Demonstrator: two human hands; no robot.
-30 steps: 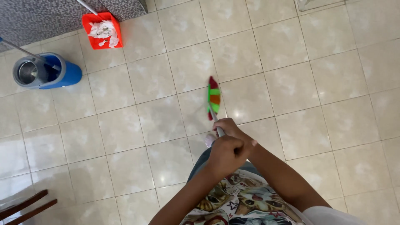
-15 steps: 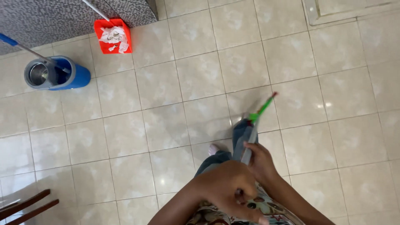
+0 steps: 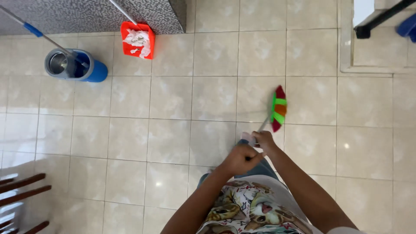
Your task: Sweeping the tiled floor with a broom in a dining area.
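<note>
I hold a broom by its thin handle with both hands, straight below the camera. My left hand point(image 3: 239, 158) grips the handle nearer to me, and my right hand point(image 3: 264, 141) grips it just beyond. The broom head point(image 3: 278, 108), striped red, green and orange, rests on the pale tiled floor point(image 3: 173, 99) a little ahead and to the right of my hands.
A red dustpan point(image 3: 138, 40) holding white scraps stands at the upper left by a grey speckled wall. A blue mop bucket point(image 3: 76, 66) with a mop handle sits left of it. Dark wooden slats point(image 3: 21, 190) show at the lower left, a raised step point(image 3: 368, 52) at the upper right.
The broom head has swung to the right across the tiles and now shows its striped side. My view has shifted, so the bucket and dustpan sit farther right in the picture.
</note>
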